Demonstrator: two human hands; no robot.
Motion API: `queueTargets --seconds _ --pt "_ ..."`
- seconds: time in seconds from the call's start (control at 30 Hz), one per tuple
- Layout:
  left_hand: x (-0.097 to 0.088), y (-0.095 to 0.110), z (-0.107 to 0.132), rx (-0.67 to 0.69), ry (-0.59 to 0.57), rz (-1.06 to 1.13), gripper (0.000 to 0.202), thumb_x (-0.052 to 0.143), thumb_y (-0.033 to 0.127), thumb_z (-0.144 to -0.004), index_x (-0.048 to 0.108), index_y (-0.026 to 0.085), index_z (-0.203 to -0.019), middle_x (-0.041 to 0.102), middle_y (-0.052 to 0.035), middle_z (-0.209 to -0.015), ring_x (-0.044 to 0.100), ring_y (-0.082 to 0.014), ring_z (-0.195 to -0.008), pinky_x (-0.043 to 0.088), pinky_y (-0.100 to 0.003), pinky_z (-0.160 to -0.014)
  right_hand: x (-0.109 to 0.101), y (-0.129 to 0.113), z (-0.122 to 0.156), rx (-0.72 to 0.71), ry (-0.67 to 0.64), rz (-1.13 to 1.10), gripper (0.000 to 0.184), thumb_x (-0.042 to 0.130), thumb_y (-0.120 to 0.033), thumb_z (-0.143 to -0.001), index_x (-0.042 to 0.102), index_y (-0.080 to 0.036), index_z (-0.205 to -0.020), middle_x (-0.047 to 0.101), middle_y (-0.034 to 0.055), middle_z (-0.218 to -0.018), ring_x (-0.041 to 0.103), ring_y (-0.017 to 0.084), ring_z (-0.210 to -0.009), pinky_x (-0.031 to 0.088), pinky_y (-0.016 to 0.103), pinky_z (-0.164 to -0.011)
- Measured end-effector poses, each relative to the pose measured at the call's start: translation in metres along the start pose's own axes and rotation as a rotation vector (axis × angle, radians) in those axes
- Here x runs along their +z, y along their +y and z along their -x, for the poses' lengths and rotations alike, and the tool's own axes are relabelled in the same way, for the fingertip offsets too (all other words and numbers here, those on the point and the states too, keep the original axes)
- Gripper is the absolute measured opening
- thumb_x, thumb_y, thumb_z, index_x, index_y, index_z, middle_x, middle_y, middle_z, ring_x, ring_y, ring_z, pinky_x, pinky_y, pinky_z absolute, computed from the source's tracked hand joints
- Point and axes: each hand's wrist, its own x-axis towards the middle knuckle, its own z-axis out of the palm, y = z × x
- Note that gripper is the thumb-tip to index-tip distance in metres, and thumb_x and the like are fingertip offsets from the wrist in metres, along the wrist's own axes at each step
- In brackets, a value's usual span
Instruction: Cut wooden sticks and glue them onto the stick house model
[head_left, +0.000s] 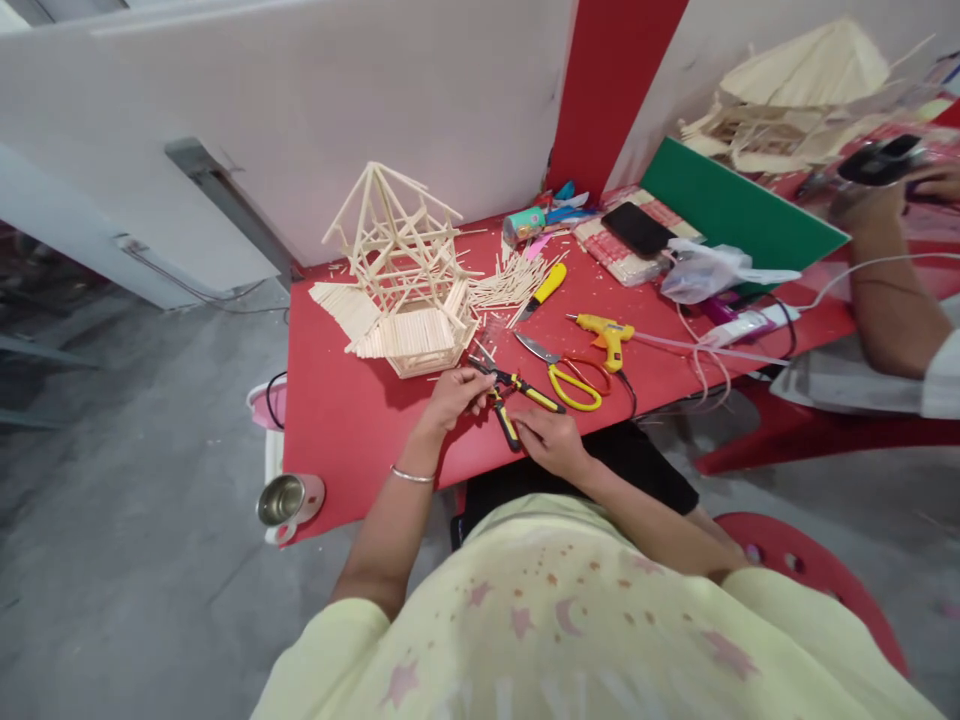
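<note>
At the table's front edge, my left hand (457, 397) is closed in a pinch over the jaws of the pliers (538, 393); what its fingertips hold is too small to make out. The pliers have black and yellow handles, spread apart. My right hand (555, 440) is closed, its fingertips beside the lower handle; anything between them is hidden. Just beyond my left hand stands a small pavilion model (409, 270) of thin wooden sticks, with a bare-framed pointed roof and slatted panels. Scissors (574, 385) with yellow and red handles lie right of the pliers.
On the red table (330, 430) are loose sticks (510, 280), a yellow utility knife (546, 290), a yellow glue gun (606, 335) with its cord, a phone (639, 230) and a metal mug (289, 505) at the left corner. Another person's arm (885, 270) is at right, past a green board (742, 205).
</note>
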Motion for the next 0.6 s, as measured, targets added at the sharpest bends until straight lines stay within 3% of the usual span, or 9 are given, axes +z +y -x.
queueTargets --seconds 0.17,0.33,0.6 --pt "0.001 -0.008 -0.005 -0.026 -0.013 -0.050 0.044 0.084 0.055 -0.073 0.066 0.014 -0.072 0.060 0.0022 -0.049 0.047 -0.0060 -0.036 0.030 -0.019 -0.038 0.010 0.008 0.009 -0.008 -0.004 -0.027 0.030 0.058 -0.015 -0.097 0.073 -0.022 -0.122 0.080 0.0062 -0.103 0.075 0.017 -0.088 0.059 0.028 -0.080" --pt "-0.002 -0.012 -0.009 -0.073 -0.053 -0.108 0.045 0.083 0.057 -0.075 0.069 0.014 -0.076 0.058 0.0038 -0.049 0.043 -0.0050 -0.035 0.029 -0.019 -0.037 0.010 0.008 0.009 -0.023 -0.024 0.058 0.029 0.060 -0.015 -0.095 0.075 -0.022 -0.119 0.079 0.0044 -0.091 0.073 0.016 -0.079 0.057 0.027 -0.075" --pt "-0.005 -0.014 -0.015 -0.078 -0.031 -0.037 0.043 0.083 0.056 -0.077 0.068 0.016 -0.077 0.056 0.0051 -0.050 0.041 -0.0045 -0.036 0.026 -0.018 -0.035 0.011 0.007 0.007 -0.028 0.010 0.047 0.031 0.059 -0.015 -0.096 0.072 -0.020 -0.124 0.080 0.0063 -0.099 0.075 0.019 -0.085 0.058 0.030 -0.079"
